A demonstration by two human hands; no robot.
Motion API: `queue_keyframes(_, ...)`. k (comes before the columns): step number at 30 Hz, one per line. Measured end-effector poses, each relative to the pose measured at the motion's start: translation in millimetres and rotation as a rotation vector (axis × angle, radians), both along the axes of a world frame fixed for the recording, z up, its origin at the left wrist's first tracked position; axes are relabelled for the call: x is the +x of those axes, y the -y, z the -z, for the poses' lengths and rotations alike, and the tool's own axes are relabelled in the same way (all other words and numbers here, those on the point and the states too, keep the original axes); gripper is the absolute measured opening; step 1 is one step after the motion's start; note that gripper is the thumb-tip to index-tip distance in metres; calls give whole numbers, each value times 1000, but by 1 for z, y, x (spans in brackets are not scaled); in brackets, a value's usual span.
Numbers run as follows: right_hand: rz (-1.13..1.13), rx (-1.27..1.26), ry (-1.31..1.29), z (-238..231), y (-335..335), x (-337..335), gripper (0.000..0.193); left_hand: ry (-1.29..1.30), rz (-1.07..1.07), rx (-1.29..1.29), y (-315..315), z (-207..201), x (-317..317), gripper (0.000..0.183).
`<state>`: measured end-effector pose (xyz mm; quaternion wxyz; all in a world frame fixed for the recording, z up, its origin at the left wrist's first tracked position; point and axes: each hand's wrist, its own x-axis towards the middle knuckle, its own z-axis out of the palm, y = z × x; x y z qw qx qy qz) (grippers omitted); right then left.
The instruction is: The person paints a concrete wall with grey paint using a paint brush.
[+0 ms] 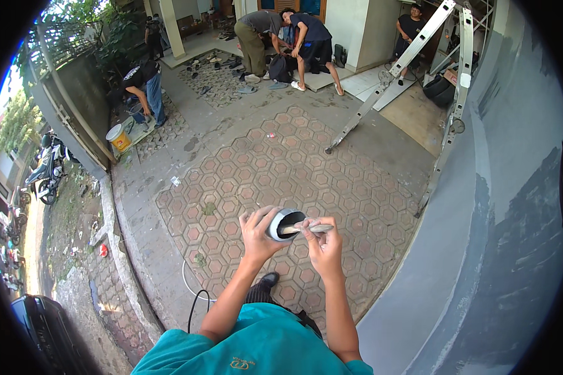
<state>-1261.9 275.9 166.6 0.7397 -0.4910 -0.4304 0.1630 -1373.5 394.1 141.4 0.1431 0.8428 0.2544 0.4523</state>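
My left hand (pixel 255 236) is wrapped around a small, pale, round container (pixel 274 226), tilted so that its dark inside shows. Between the fingers of my right hand (pixel 325 249) is a paintbrush with a pale handle (pixel 323 229). Its other end reaches into the mouth of the container, and the bristles cannot be made out. Both hands are close together in front of my chest, above the paving. Pale smudges mark my fingers.
A grey wall (pixel 444 275) with darker patches runs along my right. An aluminium ladder (pixel 381 81) stands ahead of it. Several people are farther back, one bending near a yellow-and-white bucket (pixel 119 138). A hose (pixel 186 275) lies by my feet. Motorcycles (pixel 47 169) stand beyond the gate.
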Motion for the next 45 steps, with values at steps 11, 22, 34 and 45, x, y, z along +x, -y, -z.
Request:
queue_keyframes(11,446,109,-207,25,193,36,20,-107,460,-39,149,12,68,84)
queue_keyframes(22,1519,259,-565,59,415,-1,22,-337,1366,-1,369,55,185,85)
queue_keyframes(34,2480,708,-412,59,529,-43,22,-325,1995,-65,578,82,274,75)
queue_keyframes(45,2454,1441,-435,152,501,21,21,-304,2248,-260,624,95,367,70)
